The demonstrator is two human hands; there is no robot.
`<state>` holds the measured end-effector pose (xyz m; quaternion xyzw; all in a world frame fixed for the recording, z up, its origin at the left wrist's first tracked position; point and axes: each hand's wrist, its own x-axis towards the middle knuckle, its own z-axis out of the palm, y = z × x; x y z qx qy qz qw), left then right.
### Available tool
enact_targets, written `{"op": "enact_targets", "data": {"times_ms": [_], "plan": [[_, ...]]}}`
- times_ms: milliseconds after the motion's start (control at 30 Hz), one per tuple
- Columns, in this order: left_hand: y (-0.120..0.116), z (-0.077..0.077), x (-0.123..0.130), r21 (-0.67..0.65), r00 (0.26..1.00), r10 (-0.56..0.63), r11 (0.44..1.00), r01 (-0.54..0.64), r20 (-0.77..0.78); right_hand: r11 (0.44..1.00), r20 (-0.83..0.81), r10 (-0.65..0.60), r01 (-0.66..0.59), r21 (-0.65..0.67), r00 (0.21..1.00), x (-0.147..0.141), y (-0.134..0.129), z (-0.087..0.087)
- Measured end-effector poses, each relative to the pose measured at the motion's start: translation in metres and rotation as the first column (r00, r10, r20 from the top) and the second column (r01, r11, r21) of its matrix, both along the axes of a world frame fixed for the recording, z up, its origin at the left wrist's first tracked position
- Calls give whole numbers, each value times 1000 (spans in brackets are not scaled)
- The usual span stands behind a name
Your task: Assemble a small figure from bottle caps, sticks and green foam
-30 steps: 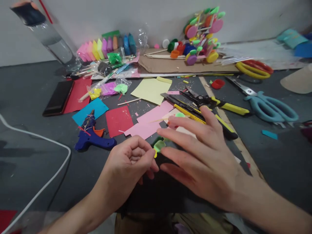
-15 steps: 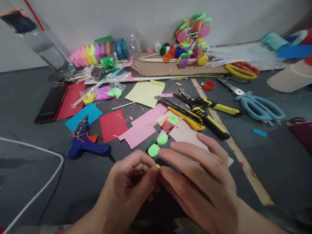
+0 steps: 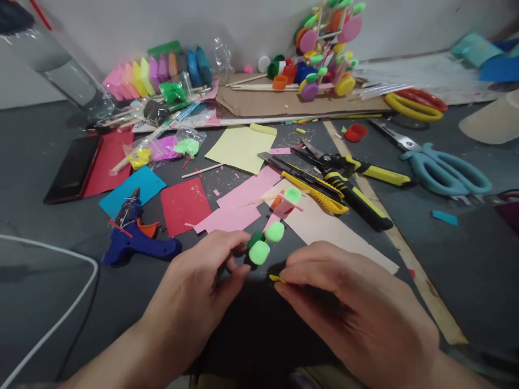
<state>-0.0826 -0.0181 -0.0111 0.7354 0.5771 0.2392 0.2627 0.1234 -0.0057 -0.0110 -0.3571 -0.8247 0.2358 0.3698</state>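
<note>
Between the thumb and fingertips of my right hand (image 3: 348,302) is a small yellow piece (image 3: 277,278), thin and slightly bent. My left hand (image 3: 203,281) has its thumb and fingers apart with nothing visible between them; its fingertips are beside the dark green part (image 3: 254,239) of a small model. That model has two light green rounded blocks (image 3: 259,252) at its near end and a pink strip with a light green disc (image 3: 292,195) farther back. Pink paper (image 3: 231,216) lies behind the hands.
A blue glue gun (image 3: 138,243) lies left, near a white cable (image 3: 81,292). Behind and right are a yellow cutter (image 3: 316,192), pliers (image 3: 360,202) and blue-handled scissors (image 3: 446,170). A clear bottle (image 3: 68,75) stands back left; colourful models (image 3: 324,54) stand at the back.
My hands have moved apart. The yellow piece, earlier between both hands' fingertips, is now in my right hand only. My left hand has opened beside the model. The view has shifted slightly.
</note>
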Motion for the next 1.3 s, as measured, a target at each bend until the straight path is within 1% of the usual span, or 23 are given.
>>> {"op": "enact_targets", "data": {"times_ms": [67, 167, 267, 400, 533, 667, 833, 900, 1000, 1067, 1167, 1300], "plan": [[3, -1, 3, -22, 1000, 1, 1000, 0, 6, 999, -30, -31, 30, -37, 999, 0, -1, -1], [6, -3, 6, -13, 1000, -4, 1000, 4, -22, 995, -57, -64, 59, -84, 996, 2, -2, -2], [7, -5, 6, -33, 997, -54, 998, 52, -54, 987, -54, -74, 66, -145, 996, 4, -1, -3], [10, -7, 9, -46, 993, -100, 994, 98, -55, 975, -67, -79, 63, -212, 995, 7, 0, -3], [12, -7, 13, -85, 992, -117, 990, 113, -41, 977, -106, -58, 35, -211, 993, 10, 0, -3], [12, -7, 21, -131, 995, -91, 988, 87, -27, 978, -172, -34, -3, -207, 985, 13, 0, -2], [8, -8, 36, -201, 995, -88, 977, 76, -51, 988, -188, -12, -17, -153, 982, 18, 6, 1], [7, -10, 38, -198, 994, -85, 978, 70, -70, 989, -173, -17, -10, -150, 985, 22, 8, 2], [8, -11, 38, -154, 991, -84, 986, 67, -108, 988, -171, -15, -12, -156, 985, 28, 9, 2], [11, -12, 37, -145, 986, -126, 983, 110, -106, 988, -189, -18, -11, -155, 982, 30, 9, 2], [14, -12, 36, -172, 982, -171, 973, 156, -79, 986, -186, -22, -10, -169, 982, 30, 9, 2], [18, -12, 39, -188, 989, -124, 976, 108, -75, 986, -179, -19, -11, -167, 984, 30, 9, -1]]}}
